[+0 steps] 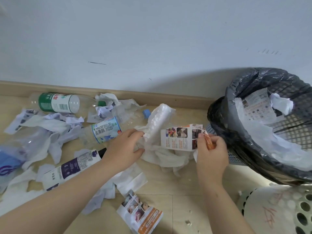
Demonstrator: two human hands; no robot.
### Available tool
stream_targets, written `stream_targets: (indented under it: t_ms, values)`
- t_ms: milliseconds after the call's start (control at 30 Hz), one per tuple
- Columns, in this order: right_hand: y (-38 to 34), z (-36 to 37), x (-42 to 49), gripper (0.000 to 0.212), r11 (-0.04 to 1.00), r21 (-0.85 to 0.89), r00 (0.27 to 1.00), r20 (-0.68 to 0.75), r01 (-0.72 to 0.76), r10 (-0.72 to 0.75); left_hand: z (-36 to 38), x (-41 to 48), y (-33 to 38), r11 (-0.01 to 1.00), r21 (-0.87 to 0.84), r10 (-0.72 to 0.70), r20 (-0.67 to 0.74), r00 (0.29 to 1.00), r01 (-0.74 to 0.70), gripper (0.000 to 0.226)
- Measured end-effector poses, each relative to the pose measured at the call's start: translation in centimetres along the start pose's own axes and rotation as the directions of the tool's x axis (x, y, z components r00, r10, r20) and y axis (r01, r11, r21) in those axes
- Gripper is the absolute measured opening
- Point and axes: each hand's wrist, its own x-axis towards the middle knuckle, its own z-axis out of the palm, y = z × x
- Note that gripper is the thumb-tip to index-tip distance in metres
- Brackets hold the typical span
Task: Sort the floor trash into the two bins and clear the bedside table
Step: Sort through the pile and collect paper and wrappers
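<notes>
Your left hand (125,147) pinches the foam sheet (158,119) and your right hand (211,154) pinches the leaflet (177,137), both held over the floor tissues (162,157) just left of the lined bin (219,119), probably so they go in together.

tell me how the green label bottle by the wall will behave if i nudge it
The green-label bottle lies on its side, so a nudge would probably roll it rather than slide it. It looks empty, so likely light and easy to dent. The crumpled paper at its cap end may stop it soon.
</notes>
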Motion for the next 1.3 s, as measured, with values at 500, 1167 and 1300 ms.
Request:
stream_targets:
  t_ms: [500, 1167, 1300]
  values:
    - [0.2, 0.0, 0.1, 0.003, 0.985, 0.130, 0.987, -0.100, -0.113, 0.127, -0.5, -2.2, 0.4, 0.853, -0.486, -0.241, -0.046, 0.969, 0.189, 0.040]
    - [-5.9, 2.0, -3.7, 0.017, 0.920, 0.260, 0.937, 0.110, 0.294, -0.331, -6.5, -4.9, 0.0, 0.506, -0.813, -0.184, 0.225, 0.957, 0.288, 0.086]
    - [-5.0, 5.3, -7.4, 0.027, 0.966, 0.225, 0.774, 0.586, 0.128, -0.240, -4.9, -4.2, 1.4, 0.081, -0.947, -0.110, 0.302, 0.947, 0.312, 0.075]
